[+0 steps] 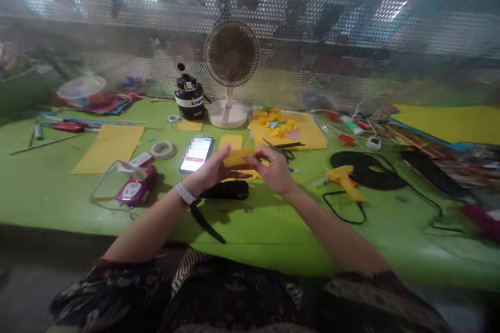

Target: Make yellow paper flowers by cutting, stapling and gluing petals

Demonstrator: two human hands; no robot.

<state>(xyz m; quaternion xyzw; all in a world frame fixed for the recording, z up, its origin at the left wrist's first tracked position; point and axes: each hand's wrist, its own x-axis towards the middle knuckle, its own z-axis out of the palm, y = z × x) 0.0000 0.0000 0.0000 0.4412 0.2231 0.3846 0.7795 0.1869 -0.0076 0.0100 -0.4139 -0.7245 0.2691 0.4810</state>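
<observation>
Both my hands meet over the middle of the green table (47, 187), holding a small yellow paper piece (238, 156) between them. My left hand (213, 170), with a watch on the wrist, closes its fingers round the piece's left end. My right hand (273, 166) pinches its right end from above. Under my hands lie a black phone (228, 190) and a yellow paper scrap. A lit phone (196, 154) lies just beyond my left hand.
A small fan (231, 70) and a black device (189, 96) stand at the back. Yellow sheets (109, 145), tape rolls (162, 149), scissors (285, 145), a yellow glue gun (344, 181) with black cable, yellow paper flowers (275, 119) and a pink item (135, 190) lie around.
</observation>
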